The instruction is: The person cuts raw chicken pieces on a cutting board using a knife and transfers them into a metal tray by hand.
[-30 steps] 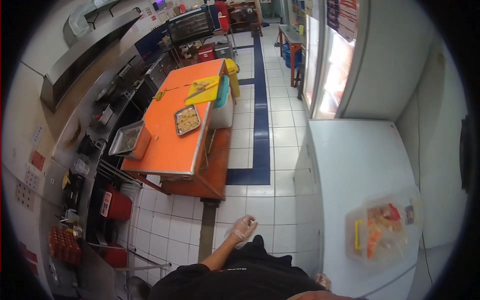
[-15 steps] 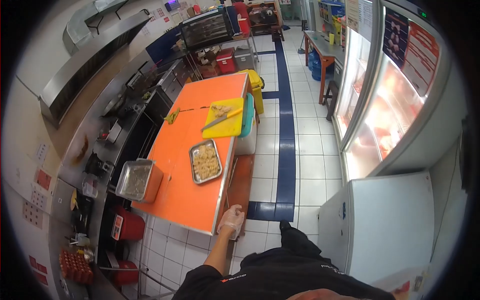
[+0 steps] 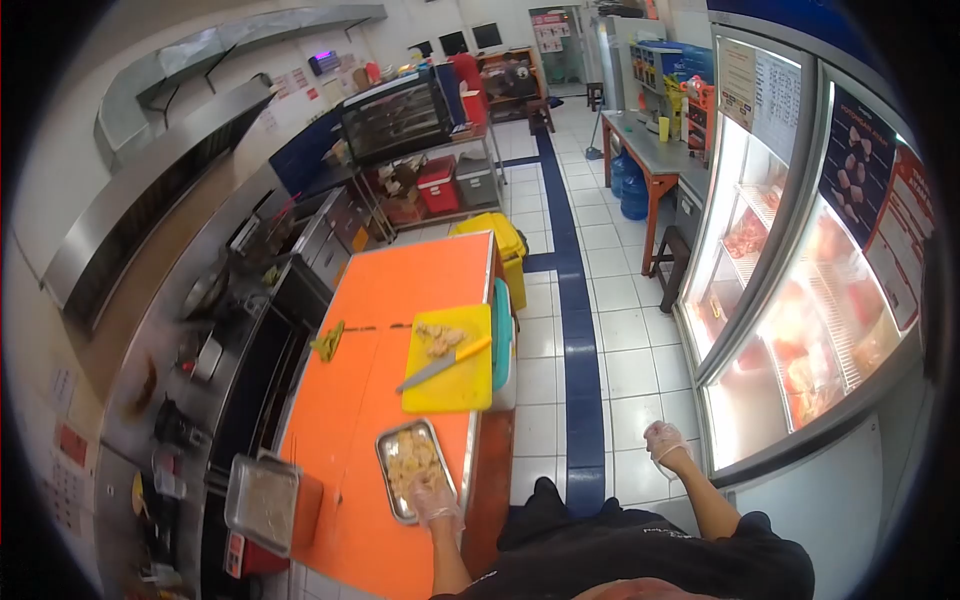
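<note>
My left hand (image 3: 432, 497), in a clear plastic glove, reaches over the near right part of a metal tray (image 3: 383, 462) on the orange table. Its fingers stretch down onto the pale, chopped food pieces (image 3: 408, 455) in the tray; the fingertips are partly lost among them. Out over the floor, to the right of the table, hangs my right hand (image 3: 664, 443), also gloved. Its fingers are curled, and nothing shows in them. Beyond the tray, a knife with a yellow handle (image 3: 473, 349) lies across a yellow cutting board (image 3: 430, 398), beside more pale pieces (image 3: 445, 340).
A deep metal container (image 3: 236, 500) stands at the table's left edge. Green scraps (image 3: 327, 342) lie farther back on the orange table (image 3: 360, 540). To the right is a lit glass-door fridge (image 3: 765, 400). A yellow bin (image 3: 512, 265) stands behind the table.
My view has moved forward and tilted up. My left hand has gone from beside the table's near corner to over the tray. My right hand has come into sight.
</note>
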`<move>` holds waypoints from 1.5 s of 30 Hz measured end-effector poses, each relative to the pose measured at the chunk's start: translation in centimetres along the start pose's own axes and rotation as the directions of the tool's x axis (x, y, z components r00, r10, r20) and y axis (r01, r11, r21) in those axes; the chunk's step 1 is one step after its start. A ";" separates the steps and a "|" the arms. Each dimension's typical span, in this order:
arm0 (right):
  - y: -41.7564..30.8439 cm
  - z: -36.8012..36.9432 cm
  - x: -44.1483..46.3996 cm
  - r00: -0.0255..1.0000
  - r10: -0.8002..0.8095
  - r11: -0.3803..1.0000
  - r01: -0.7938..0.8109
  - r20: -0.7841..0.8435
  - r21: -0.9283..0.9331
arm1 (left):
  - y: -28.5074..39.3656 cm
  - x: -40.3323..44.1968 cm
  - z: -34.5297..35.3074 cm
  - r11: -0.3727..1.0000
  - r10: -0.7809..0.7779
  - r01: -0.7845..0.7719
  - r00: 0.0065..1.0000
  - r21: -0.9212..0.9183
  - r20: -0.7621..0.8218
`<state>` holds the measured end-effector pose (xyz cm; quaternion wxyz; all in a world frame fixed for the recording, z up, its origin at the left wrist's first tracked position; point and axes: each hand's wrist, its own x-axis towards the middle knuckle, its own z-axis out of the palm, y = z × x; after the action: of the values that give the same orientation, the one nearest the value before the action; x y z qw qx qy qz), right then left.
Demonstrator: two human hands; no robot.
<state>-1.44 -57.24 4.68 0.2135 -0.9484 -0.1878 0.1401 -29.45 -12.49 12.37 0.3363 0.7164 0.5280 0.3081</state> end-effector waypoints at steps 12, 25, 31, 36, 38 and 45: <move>13.3 12.9 2.7 0.871 0.259 0.782 0.064 0.417 -0.620 | 1.0 11.8 6.0 0.783 -0.510 0.299 0.811 0.546 0.287; 23.6 7.7 27.7 0.941 -0.011 0.926 0.137 0.340 -0.351 | 19.7 16.3 28.1 0.896 -0.241 0.052 0.891 0.440 0.385; 29.5 4.2 35.8 0.941 0.314 0.846 -0.339 0.129 0.412 | 26.0 16.8 35.5 0.932 -0.110 -0.079 0.868 0.354 0.484; 29.6 2.1 36.7 0.983 0.028 0.894 0.056 0.180 -0.445 | 27.9 18.0 39.7 0.945 -0.041 -0.144 0.839 0.292 0.543; 31.4 5.2 36.8 0.922 0.286 0.875 -0.140 0.262 -0.464 | 28.4 18.8 41.2 0.948 -0.015 -0.167 0.825 0.270 0.565; 28.2 1.5 36.8 0.672 0.203 0.924 0.110 0.713 -0.366 | 30.1 21.9 45.3 0.960 0.032 -0.192 0.794 0.201 0.607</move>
<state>39.20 -65.03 -16.37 -0.0721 -0.8370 -0.2566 0.4779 28.68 -4.92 12.09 0.3725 0.8438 0.3860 0.0160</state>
